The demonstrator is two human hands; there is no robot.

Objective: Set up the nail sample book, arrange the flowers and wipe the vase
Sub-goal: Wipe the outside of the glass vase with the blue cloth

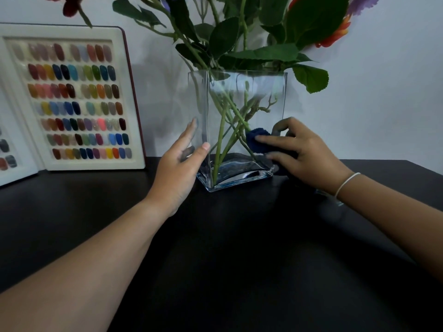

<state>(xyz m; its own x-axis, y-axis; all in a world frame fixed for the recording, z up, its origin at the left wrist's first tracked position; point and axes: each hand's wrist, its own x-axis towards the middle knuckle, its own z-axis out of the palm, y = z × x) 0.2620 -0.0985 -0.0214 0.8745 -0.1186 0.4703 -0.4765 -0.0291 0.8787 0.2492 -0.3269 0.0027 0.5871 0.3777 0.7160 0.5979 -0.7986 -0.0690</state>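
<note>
Glass vase [244, 130] of flowers [239, 39] stands mid-table [215, 236], left hand [178, 168] flat against its left side, right hand [304, 154] pressing a blue cloth [257, 140] low on its right, book [72, 97] open far left

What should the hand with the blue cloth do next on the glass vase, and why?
Probably slide the blue cloth up the front glass. The right hand presses it low on the vase, near the base, so the upper part looks unwiped, and the left hand steadies the vase's left side.
</note>
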